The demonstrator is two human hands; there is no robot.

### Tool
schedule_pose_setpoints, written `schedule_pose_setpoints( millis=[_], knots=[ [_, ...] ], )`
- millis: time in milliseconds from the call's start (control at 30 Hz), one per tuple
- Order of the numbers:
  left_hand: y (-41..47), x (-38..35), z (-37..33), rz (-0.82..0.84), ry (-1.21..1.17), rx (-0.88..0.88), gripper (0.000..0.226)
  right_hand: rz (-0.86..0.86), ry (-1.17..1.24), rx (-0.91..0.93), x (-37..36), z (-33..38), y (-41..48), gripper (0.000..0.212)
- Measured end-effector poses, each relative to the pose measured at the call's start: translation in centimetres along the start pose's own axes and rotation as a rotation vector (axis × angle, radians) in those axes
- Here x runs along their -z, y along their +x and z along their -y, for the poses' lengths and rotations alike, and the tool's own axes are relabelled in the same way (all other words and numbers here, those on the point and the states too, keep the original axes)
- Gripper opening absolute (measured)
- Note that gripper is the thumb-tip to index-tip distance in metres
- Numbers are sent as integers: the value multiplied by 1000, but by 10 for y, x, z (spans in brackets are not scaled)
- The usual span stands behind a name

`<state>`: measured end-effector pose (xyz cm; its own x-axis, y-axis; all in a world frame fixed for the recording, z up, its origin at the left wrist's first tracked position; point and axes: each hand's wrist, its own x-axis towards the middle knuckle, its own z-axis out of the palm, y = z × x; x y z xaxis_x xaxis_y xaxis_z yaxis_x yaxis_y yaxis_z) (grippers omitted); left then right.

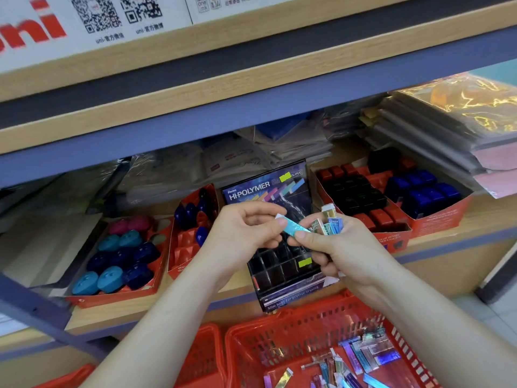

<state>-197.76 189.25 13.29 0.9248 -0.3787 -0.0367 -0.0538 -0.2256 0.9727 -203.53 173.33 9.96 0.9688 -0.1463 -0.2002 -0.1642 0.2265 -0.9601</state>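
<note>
Work on filling the black display box [279, 264] looks to be under way. The left hand [246, 231] pinches 1 thin blue-green eraser [292, 227] at its left end. The right hand [344, 247] grips a small bunch of erasers [330, 224], and its thumb and first finger also pinch the right end of the blue-green eraser. So the 2 hands are close together, joined by that 1 eraser, just above the box on the shelf [486, 217].

The step looks like pulling 1 eraser out of the bunch. Next, the left hand likely has to take it free and slide it straight down into 1 of the empty slots. More loose erasers [361, 357] lie in the red basket [293, 312] below the hands.
</note>
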Motion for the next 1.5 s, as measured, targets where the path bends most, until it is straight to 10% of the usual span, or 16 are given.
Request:
schedule_pose_setpoints(
  millis=[300,833,1500],
  knots=[
    [1,52,6,-413,157,-124,18,37,581,-168,2,15,-2,49],
    [43,22,18,-358,532,-256,17,-158,124,-104,15,16,-2,9],
    [72,-5,30,-179,1056,-388,17,-105,114,-62,27,10,4,5]
  ],
)
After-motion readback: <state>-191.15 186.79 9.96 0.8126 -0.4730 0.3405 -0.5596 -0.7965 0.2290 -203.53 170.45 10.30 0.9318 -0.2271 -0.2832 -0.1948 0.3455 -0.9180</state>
